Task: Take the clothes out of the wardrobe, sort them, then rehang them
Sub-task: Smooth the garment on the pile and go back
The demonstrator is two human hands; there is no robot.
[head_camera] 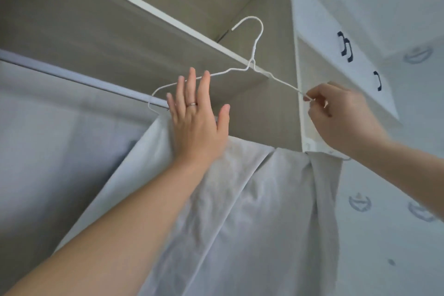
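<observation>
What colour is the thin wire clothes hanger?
The thin wire clothes hanger is white, seen best in the head view.

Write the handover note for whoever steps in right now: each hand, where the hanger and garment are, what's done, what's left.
Left hand: open, fingers straight, laid flat against the top fold of the pale garment.
Right hand: pinches the right end of the white wire hanger.
Garment: draped over the hanger's lower bar, hanging down.
Hanger: held up inside the wardrobe, its hook free in front of the shelf, not on the rail.
Done: this garment is on its hanger.
Left: hook it onto the rail. Other clothes cannot be judged from this view.
</observation>
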